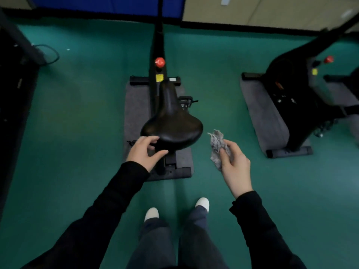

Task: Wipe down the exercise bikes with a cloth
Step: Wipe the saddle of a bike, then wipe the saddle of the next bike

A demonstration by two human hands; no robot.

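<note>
A black exercise bike stands straight ahead, its wide black saddle pointing away from me. My left hand curls around the saddle's rear left edge, fingers on top and thumb below. My right hand hovers to the right of the saddle, apart from it, and grips a crumpled grey cloth. A red knob sits on the bike's frame beyond the saddle.
The bike rests on a grey mat on green floor. A second black bike on its own mat stands to the right. Dark equipment with a cable lines the left edge. My feet in white shoes stand behind the bike.
</note>
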